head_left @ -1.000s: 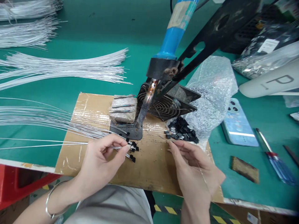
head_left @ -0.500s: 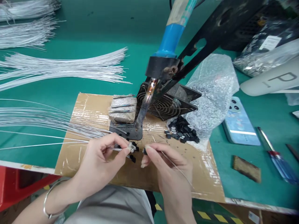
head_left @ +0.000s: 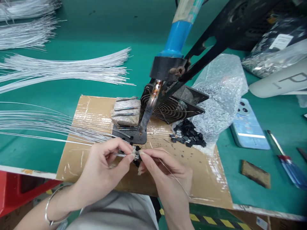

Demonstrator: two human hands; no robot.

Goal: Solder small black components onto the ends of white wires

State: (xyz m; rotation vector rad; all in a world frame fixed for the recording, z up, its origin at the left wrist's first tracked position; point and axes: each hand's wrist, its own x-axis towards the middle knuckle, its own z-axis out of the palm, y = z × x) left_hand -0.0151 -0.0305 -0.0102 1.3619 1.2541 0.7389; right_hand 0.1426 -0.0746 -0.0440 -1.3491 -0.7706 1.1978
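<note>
My left hand [head_left: 107, 169] pinches a small metallic piece [head_left: 135, 153] between thumb and forefinger, low in the middle of the cardboard [head_left: 201, 172]. Against its right side, my right hand [head_left: 165, 172] has its fingertips closed on a small black part that they mostly hide. A thin wire [head_left: 174, 177] runs through the right hand. White wires [head_left: 81, 131] with black ends reach in from the left, beside and behind my left hand. A soldering iron [head_left: 151, 108] on a black stand points down just behind the hands.
A stone-like block [head_left: 126, 111] with metal rods stands behind my left hand. Right of the iron are a fan [head_left: 168, 110], a heap of black parts [head_left: 188, 132] and a plastic bag [head_left: 218, 95]. Farther right lie a phone [head_left: 250, 127] and a screwdriver [head_left: 290, 166]. Wire bundles [head_left: 72, 70] lie back left.
My right hand has moved left, bringing the black part up against the metallic piece at my left fingertips. The left hand has barely moved.
</note>
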